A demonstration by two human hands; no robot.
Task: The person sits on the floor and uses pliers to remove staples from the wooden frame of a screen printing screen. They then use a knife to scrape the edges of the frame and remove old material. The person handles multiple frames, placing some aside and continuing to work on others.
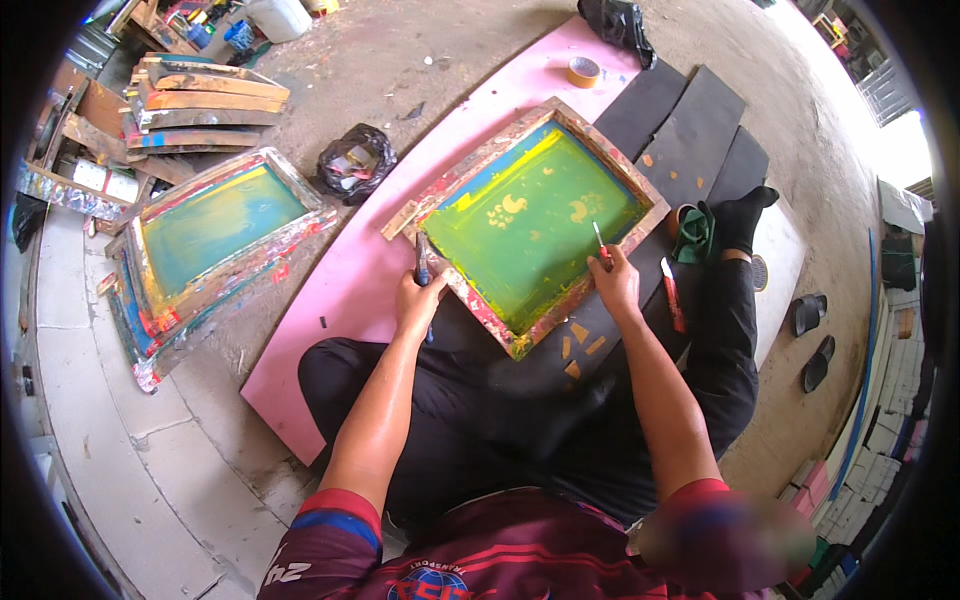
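A wooden screen-printing frame [640, 228] with a green mesh [530, 250], yellow paint streaks and pale blotchy shapes lies tilted before me. My left hand [418, 300] is closed on a dark blue-grey tool [422, 262], possibly pliers, at the frame's left edge; the fingers hide much of it. My right hand [615, 278] grips a slim red-handled screwdriver [602, 245] by the lower right edge, its thin shaft pointing away over the mesh. Below the frame, small brown scraps [575, 350] lie on black sheet material. A red utility knife [672, 297] lies beside my right forearm.
A pink board [330, 300] and black sheets [690, 110] lie under the frame. Tape [583, 72] sits at the far end; a green cloth [693, 235] is near my foot. Left are a black bag [355, 162], stacked frames [225, 230] and wood [205, 105]. Sandals [812, 340] lie right.
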